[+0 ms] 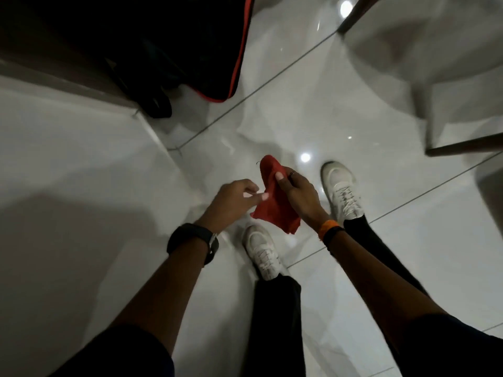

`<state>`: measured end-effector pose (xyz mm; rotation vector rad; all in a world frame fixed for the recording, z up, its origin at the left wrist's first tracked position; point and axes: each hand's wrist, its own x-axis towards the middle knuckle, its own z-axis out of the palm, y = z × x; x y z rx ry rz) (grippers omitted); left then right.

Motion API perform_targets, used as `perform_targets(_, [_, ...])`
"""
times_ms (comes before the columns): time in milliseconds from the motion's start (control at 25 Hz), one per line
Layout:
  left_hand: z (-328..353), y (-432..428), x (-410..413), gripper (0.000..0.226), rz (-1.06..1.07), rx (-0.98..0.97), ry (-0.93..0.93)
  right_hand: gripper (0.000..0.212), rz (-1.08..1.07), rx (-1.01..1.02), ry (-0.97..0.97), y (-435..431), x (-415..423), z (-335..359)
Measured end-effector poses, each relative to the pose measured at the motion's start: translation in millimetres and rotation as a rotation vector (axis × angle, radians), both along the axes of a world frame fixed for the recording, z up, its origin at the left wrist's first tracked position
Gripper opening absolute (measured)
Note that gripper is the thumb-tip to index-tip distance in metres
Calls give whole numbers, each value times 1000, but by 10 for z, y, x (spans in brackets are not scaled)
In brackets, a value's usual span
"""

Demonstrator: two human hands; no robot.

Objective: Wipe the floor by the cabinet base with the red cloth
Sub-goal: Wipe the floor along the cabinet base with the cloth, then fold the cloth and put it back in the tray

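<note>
Glossy white floor (81, 164), cabinet base (68, 77) far left, dark bag (177, 50) beside it. Person standing, red cloth (275, 202) held up in the air, well apart from the base, nothing wiped yet. Best fold it into a flat pad, crouch, then rub along the base edge. Right hand (299, 194) pinches the cloth, thumb on top. Left hand (231, 202) touches its edge, fingers loosely curled.
</note>
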<state>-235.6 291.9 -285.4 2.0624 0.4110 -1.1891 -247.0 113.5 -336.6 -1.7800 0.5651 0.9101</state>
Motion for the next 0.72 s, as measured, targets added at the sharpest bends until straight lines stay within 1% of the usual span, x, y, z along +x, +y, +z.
perform_targets(120, [220,-594,271,29,168,-126,-91,41,53,26,-65,-470,349,406])
perform_targets(200, [357,-983,455,22,249,-169,-181,40,0,60,-98,-793,536,639])
perform_targets(280, [509,-1305,613,29,349,-205,-235,38,-67,124,-118,-1094,676,842])
perform_targets(360, [627,-1532,741,37,428,-247,-244,37,-108,185,-138,-1339,785,1017])
perform_targets(440, [771,-1746,896,40,503,-310,-227,33,-231,227,-155,-1577,897,1172])
perform_targets(480, [874,-1849,979,40,553,-344,-219,31,-331,240,-150,-1676,950,1264])
perform_targets(560, [1121,-2036,1128,39,647,-432,-220,32,-524,285,-59,-1862,1031,1483])
perform_targets(600, [1259,-2121,1198,38,663,-476,-236,32,-570,343,2,-1944,1062,1637])
perform_targets(640, [1396,-2178,1258,38,650,-508,-267,34,-593,407,46,-1998,1096,1807])
perform_targets(720, [1695,-2266,1396,39,569,-552,-377,38,-630,440,-28,-2144,1163,2109])
